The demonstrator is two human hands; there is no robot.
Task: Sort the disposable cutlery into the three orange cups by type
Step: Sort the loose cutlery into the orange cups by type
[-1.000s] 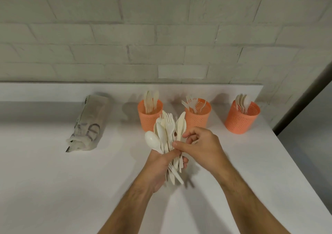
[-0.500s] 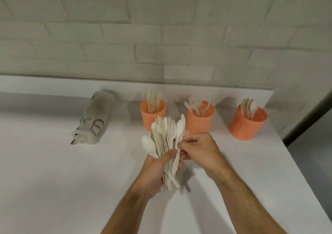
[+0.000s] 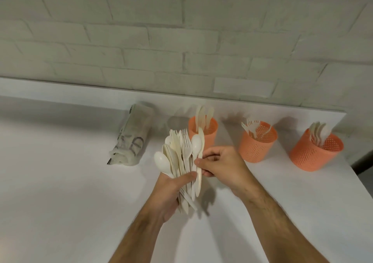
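Three orange cups (image 3: 257,141) sit right of centre — your left hand (image 3: 171,190) clasps the upright cutlery bundle (image 3: 181,158), your nearer right hand (image 3: 220,166) pinching one piece (image 3: 199,174) off its right edge.

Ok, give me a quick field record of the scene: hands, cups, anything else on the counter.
left hand: grips mixed cutlery bundle
right hand: pinches one piece at the bundle's right edge
left cup: knives
middle cup: forks
right cup: spoons
wrapper: lying left of the cups
counter: white
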